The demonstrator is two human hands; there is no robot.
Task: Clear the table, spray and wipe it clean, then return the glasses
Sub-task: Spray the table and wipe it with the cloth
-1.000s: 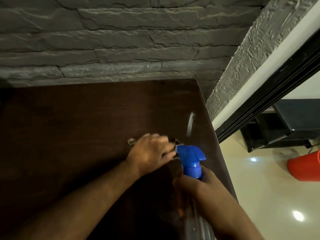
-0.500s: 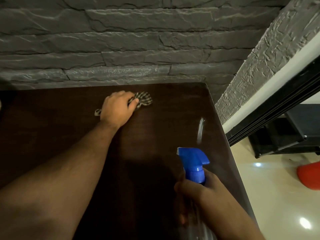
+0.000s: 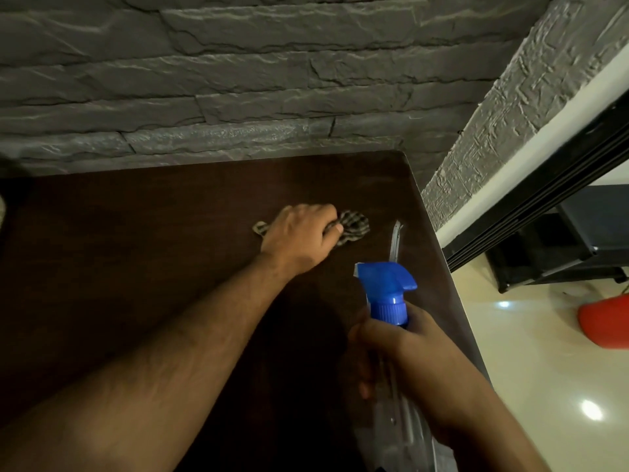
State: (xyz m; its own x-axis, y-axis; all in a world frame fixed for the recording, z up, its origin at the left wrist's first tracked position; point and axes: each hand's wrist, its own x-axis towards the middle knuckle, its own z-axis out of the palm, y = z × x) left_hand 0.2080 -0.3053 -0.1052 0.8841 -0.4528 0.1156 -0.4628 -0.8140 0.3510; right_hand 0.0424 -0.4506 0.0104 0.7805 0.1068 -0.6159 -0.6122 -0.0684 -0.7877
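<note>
With your left hand [image 3: 299,236] bunching the checked cloth [image 3: 354,226] and your right hand [image 3: 401,345] gripping the spray bottle [image 3: 386,291] near the bench's [image 3: 136,250] right edge, risk: bottle knocks that edge, or far-left corner goes unwiped.

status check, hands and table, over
Left hand grips checked cloth on table. Right hand holds spray bottle. No glasses in view.

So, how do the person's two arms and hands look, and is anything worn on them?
Both forearms are bare, with no sleeve in view. The left hand and the right hand wear no glove, and no ring, watch or bracelet shows. The left forearm has visible hair.
</note>
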